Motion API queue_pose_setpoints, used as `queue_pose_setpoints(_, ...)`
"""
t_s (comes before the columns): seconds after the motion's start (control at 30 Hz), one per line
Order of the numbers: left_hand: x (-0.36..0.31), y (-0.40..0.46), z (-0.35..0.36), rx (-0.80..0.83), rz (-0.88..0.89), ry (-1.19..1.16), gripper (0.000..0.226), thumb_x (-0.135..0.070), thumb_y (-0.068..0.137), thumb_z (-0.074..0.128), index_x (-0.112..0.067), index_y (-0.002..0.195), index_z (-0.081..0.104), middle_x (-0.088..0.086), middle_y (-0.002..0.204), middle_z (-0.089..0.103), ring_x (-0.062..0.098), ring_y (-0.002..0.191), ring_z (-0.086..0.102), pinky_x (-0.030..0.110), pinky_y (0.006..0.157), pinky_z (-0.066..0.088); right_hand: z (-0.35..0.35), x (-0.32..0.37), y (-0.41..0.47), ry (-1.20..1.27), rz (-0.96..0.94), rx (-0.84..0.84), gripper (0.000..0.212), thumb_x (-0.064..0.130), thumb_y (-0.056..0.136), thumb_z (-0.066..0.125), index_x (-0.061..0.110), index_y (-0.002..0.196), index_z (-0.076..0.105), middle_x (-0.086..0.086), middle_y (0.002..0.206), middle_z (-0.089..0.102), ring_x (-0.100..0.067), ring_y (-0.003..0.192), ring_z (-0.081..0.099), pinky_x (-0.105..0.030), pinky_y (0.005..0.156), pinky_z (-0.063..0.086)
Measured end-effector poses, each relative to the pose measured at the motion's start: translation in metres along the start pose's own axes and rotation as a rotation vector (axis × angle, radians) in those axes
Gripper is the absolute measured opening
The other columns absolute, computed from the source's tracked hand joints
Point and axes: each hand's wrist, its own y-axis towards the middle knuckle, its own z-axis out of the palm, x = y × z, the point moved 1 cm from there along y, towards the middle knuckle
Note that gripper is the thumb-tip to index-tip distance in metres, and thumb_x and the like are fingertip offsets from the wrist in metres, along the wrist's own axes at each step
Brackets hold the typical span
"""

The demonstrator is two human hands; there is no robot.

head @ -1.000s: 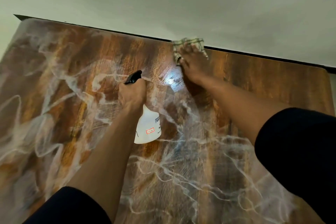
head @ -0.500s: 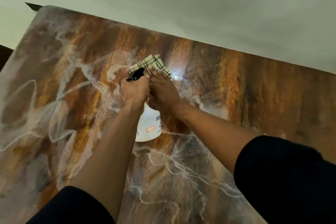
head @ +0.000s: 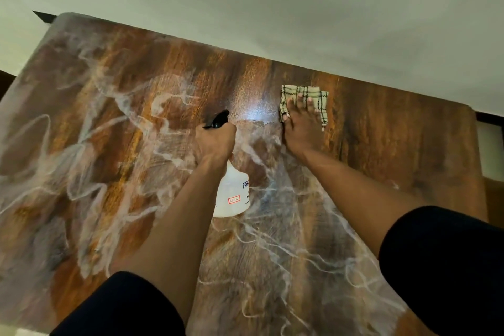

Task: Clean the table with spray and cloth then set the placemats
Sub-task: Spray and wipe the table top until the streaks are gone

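Observation:
My left hand (head: pixel 216 140) grips the neck of a white spray bottle (head: pixel 233 194) with a black nozzle (head: pixel 218 119), held just above the middle of the table. My right hand (head: pixel 300 128) presses flat, fingers straight, on a folded cream cloth with dark checks (head: pixel 316 97) near the far edge of the table. The brown wood-grain table (head: pixel 109 144) has white marbled streaks, and a bright glare patch lies between the nozzle and the cloth. No placemats are in view.
A pale wall (head: pixel 272 8) runs right behind the far edge of the table. The rounded far-left corner of the table (head: pixel 58 18) and its right edge (head: pixel 476 144) are visible. My dark sleeves cover the lower corners of the view.
My right hand has slid the cloth to the right, from beside the spray nozzle out toward the far right part of the table. My left hand and the bottle have stayed where they were.

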Motion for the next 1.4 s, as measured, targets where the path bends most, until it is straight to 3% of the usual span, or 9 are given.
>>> queue_pose_setpoints(0.13,0.014,-0.015,-0.004,-0.046,-0.029,0.028,0.033,-0.032,0.071,0.069,-0.016,0.099,0.076,0.009,0.082,0.078,0.029,0.079,0.076,0.045,0.077,0.066,0.014,0.04,-0.019,-0.029,-0.182,0.044,0.056,0.043,0.111,0.03,0.029,0.164,0.016,0.001,0.173,0.0,-0.027,0.159,-0.006,-0.048,0.129,0.007)
queue_pose_setpoints(0.27,0.027,-0.03,-0.012,-0.076,-0.045,0.02,0.011,-0.019,0.086,0.069,-0.015,0.096,0.07,0.009,0.087,0.075,0.023,0.069,0.065,0.032,0.058,0.05,0.035,0.06,-0.067,-0.068,-0.522,0.175,0.064,0.047,0.104,0.02,0.025,0.163,0.025,-0.002,0.173,0.013,-0.026,0.16,0.006,-0.048,0.128,0.011)
queue_pose_setpoints(0.37,0.034,-0.046,-0.014,-0.077,-0.071,-0.025,0.039,-0.029,0.071,0.067,-0.015,0.106,0.076,0.007,0.085,0.074,0.023,0.074,0.068,0.031,0.059,0.051,0.034,0.048,-0.082,-0.057,-0.668,0.219,0.059,0.044,0.104,0.028,0.024,0.16,0.036,0.0,0.17,0.025,-0.026,0.159,0.016,-0.048,0.127,0.016)
queue_pose_setpoints(0.47,0.042,-0.057,-0.015,-0.062,-0.064,-0.042,0.058,-0.031,0.06,0.059,-0.029,0.115,0.075,0.006,0.089,0.078,0.024,0.075,0.069,0.036,0.065,0.055,0.018,0.03,-0.061,0.004,-0.514,0.164,0.05,0.041,0.11,0.033,0.027,0.158,0.037,0.002,0.169,0.024,-0.026,0.157,0.018,-0.049,0.127,0.018)
queue_pose_setpoints(0.7,0.056,-0.067,-0.035,-0.103,-0.034,-0.041,0.023,-0.033,0.067,0.061,-0.037,0.088,0.069,0.006,0.078,0.075,0.032,0.074,0.069,0.053,0.082,0.065,0.004,0.022,-0.016,0.003,-0.175,0.156,0.053,0.034,0.111,0.04,0.029,0.162,0.027,0.002,0.173,0.008,-0.03,0.16,0.0,-0.052,0.129,0.01)
queue_pose_setpoints(0.87,0.05,-0.065,-0.048,-0.161,-0.039,-0.032,0.033,-0.034,0.079,0.067,-0.028,0.11,0.078,0.003,0.082,0.078,0.023,0.073,0.072,0.047,0.079,0.066,0.027,0.075,-0.054,-0.092,-0.397,0.186,0.055,0.037,0.11,0.037,0.024,0.162,0.028,-0.004,0.173,0.012,-0.034,0.159,0.007,-0.051,0.127,0.015)
queue_pose_setpoints(1.07,0.044,-0.052,-0.054,-0.248,-0.068,-0.009,0.04,-0.032,0.085,0.068,-0.011,0.118,0.074,0.009,0.103,0.073,0.032,0.102,0.066,0.042,0.089,0.058,0.053,0.117,-0.099,-0.124,-0.781,0.314,0.067,0.045,0.094,0.031,0.013,0.147,0.054,-0.01,0.161,0.043,-0.033,0.155,0.028,-0.054,0.123,0.028)
queue_pose_setpoints(1.2,0.046,-0.036,-0.056,-0.201,-0.062,-0.015,0.042,-0.036,0.082,0.067,-0.017,0.118,0.077,0.006,0.098,0.076,0.03,0.093,0.069,0.035,0.074,0.051,0.047,0.109,-0.069,-0.121,-0.77,0.22,0.055,0.032,0.104,0.05,0.021,0.157,0.041,-0.001,0.169,0.028,-0.028,0.157,0.022,-0.05,0.126,0.022)
queue_pose_setpoints(1.4,0.045,-0.007,-0.071,-0.117,-0.018,-0.021,0.048,-0.038,0.077,0.061,-0.036,0.124,0.075,0.004,0.085,0.076,0.023,0.061,0.058,0.034,0.063,0.046,0.029,0.108,0.017,-0.049,-0.435,0.09,0.052,0.031,0.111,0.04,0.026,0.162,0.031,0.003,0.171,0.019,-0.027,0.159,0.012,-0.046,0.126,0.02)
